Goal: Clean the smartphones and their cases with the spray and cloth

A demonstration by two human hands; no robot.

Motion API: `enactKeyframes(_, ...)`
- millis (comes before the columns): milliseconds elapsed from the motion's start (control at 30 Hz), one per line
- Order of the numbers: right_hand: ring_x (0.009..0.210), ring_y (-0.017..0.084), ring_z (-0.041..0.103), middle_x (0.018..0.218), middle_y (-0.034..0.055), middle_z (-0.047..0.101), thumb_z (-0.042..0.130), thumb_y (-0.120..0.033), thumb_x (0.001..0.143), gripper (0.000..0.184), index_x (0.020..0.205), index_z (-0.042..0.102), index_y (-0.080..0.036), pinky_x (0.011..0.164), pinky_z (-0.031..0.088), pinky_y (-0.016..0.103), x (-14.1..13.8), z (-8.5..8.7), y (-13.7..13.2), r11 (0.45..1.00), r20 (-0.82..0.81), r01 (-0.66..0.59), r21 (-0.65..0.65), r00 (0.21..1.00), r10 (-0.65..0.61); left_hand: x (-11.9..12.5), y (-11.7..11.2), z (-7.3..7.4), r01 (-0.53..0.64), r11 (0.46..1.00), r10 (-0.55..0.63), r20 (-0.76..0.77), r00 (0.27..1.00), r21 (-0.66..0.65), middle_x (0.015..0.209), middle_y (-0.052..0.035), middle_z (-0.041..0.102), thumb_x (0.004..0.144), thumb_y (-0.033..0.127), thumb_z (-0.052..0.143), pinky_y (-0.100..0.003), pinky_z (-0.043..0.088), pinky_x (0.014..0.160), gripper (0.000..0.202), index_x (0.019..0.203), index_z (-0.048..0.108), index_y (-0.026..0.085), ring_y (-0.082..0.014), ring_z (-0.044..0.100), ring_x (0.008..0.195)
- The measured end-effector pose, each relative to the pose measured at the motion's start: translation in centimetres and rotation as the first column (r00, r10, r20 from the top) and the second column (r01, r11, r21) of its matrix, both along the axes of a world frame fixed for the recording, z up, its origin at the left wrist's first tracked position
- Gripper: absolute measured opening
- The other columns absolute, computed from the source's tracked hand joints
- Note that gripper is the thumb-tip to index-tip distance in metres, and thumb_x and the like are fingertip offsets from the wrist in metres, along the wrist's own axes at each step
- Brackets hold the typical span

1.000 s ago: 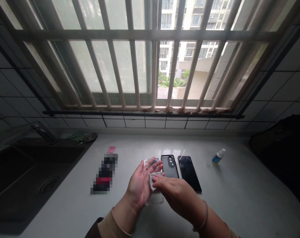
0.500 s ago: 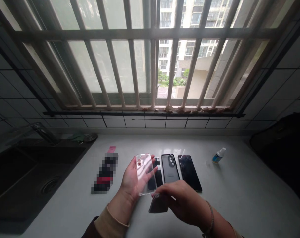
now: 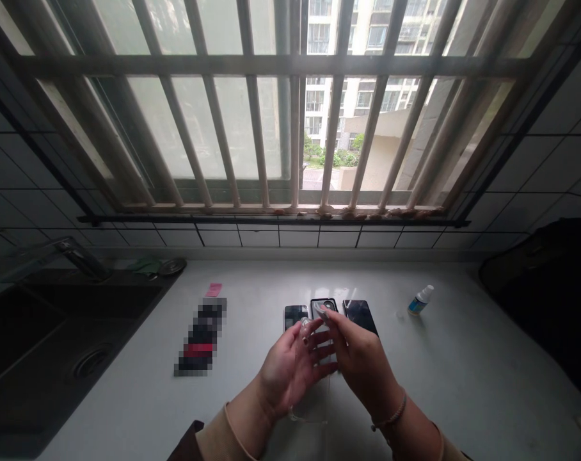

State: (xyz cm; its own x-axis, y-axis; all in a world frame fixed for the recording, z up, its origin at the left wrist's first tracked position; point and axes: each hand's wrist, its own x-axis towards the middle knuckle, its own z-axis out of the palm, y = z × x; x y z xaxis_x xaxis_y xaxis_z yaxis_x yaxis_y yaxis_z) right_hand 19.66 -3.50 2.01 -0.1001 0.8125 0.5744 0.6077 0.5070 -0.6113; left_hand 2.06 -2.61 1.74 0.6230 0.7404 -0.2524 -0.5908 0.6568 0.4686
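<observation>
A clear plastic phone case (image 3: 323, 349) stands between my left hand (image 3: 290, 368) and my right hand (image 3: 362, 358), its lower part hanging toward the counter. My left fingers curl against it, and my right fingertips pinch it near its top edge. Just behind my hands lie a black phone (image 3: 296, 316), a black phone case (image 3: 324, 306) with a camera cutout, and a second black phone (image 3: 360, 314), all partly hidden. The grey cloth does not show.
On the white counter (image 3: 463, 358) stand a small white-capped bottle (image 3: 421, 301), a pink card (image 3: 214, 289) and a blurred packet (image 3: 200, 336). A dark sink (image 3: 64, 339) lies left, a dark bag (image 3: 535, 288) right, and a barred window ahead.
My hands have come together over the case, and the grey cloth in my right hand no longer shows. The case has moved from my left palm to between both hands.
</observation>
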Motion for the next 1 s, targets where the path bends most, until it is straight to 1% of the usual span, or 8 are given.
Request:
enactKeyframes(133,0.133,0.027,0.067,0.143,0.0138,0.069,0.048,-0.004,0.101,0.046,0.142,0.066,-0.016,0.115,0.056,0.043,-1.3,-1.0,0.1,0.978,0.193,-0.173,0.118,0.97,0.148,0.0,0.0,0.2,-0.028,1.0,0.028,0.039,0.999,0.007,0.137,-0.0197,0.067,0.109,0.049,0.04,-0.043,0.05,0.105,0.055,0.146,0.059,0.012,-0.0303,0.066,0.122)
enactKeyframes(300,0.136,0.023,0.064,0.145,0.0137,0.067,0.048,0.001,0.1,0.05,0.144,0.063,-0.015,0.117,0.053,0.039,-2.3,-1.3,-0.4,0.93,0.3,-0.331,0.158,0.914,0.275,-0.4,0.8,-0.3,-0.181,0.978,0.175,-0.068,0.982,-0.101,0.14,-0.0206,0.066,0.105,0.046,0.053,-0.044,0.051,0.108,0.058,0.153,0.05,0.014,-0.0306,0.068,0.122)
enactKeyframes(533,0.137,0.022,0.063,0.141,0.0103,0.071,0.05,-0.002,0.102,0.042,0.138,0.067,-0.014,0.12,0.048,0.034,-3.3,0.0,-2.1,0.847,0.355,-0.529,0.043,0.801,0.482,-2.0,2.5,-0.5,-0.282,0.956,0.275,-0.097,0.957,-0.076,0.149,-0.0208,0.06,0.104,0.044,0.051,-0.041,0.06,0.09,0.056,0.152,0.047,0.016,-0.0274,0.073,0.113)
enactKeyframes(700,0.134,0.017,0.065,0.139,0.0069,0.073,0.05,-0.004,0.104,0.041,0.139,0.066,-0.019,0.124,0.044,0.03,-3.4,1.2,-2.7,0.797,0.275,-0.603,-0.016,0.764,0.584,-2.6,3.4,0.3,-0.352,0.921,0.337,-0.116,0.935,-0.166,0.135,-0.0273,0.067,0.105,0.038,0.046,-0.043,0.062,0.09,0.054,0.15,0.045,0.008,-0.029,0.076,0.105)
enactKeyframes(767,0.129,0.016,0.069,0.137,0.0041,0.074,0.05,-0.006,0.105,0.042,0.139,0.066,-0.023,0.12,0.047,0.027,-3.2,1.7,-2.9,0.777,0.213,-0.626,-0.064,0.752,0.624,-2.7,3.5,0.5,-0.372,0.91,0.349,-0.146,0.926,-0.183,0.13,-0.03,0.069,0.105,0.038,0.046,-0.043,0.063,0.09,0.055,0.147,0.048,0.004,-0.0304,0.077,0.103)
enactKeyframes(867,0.108,0.014,0.079,0.123,0.0005,0.081,0.053,-0.011,0.105,0.041,0.139,0.067,-0.028,0.104,0.059,0.023,-2.4,2.1,-2.9,0.807,0.07,-0.582,-0.102,0.805,0.589,-2.7,3.5,0.6,-0.371,0.912,0.342,-0.171,0.924,-0.177,0.127,-0.031,0.07,0.104,0.04,0.047,-0.045,0.062,0.091,0.056,0.146,0.051,0.003,-0.0319,0.077,0.099)
enactKeyframes(933,0.099,0.017,0.081,0.115,0.002,0.083,0.054,-0.017,0.106,0.036,0.137,0.069,-0.028,0.094,0.064,0.025,-1.7,1.9,-2.4,0.875,-0.085,-0.47,-0.114,0.882,0.463,-2.7,3.3,0.5,-0.329,0.93,0.308,-0.142,0.941,-0.163,0.127,-0.0308,0.069,0.104,0.043,0.046,-0.047,0.061,0.092,0.059,0.148,0.049,0.004,-0.032,0.077,0.098)
enactKeyframes(1000,0.102,0.021,0.081,0.116,0.0062,0.082,0.054,-0.026,0.108,0.03,0.131,0.072,-0.024,0.092,0.066,0.031,-0.9,1.4,-1.6,0.936,-0.264,-0.318,-0.15,0.925,0.272,-2.6,3.0,0.3,-0.265,0.955,0.253,-0.097,0.963,-0.133,0.128,-0.0291,0.069,0.105,0.046,0.045,-0.048,0.059,0.094,0.061,0.152,0.045,0.008,-0.0319,0.077,0.099)
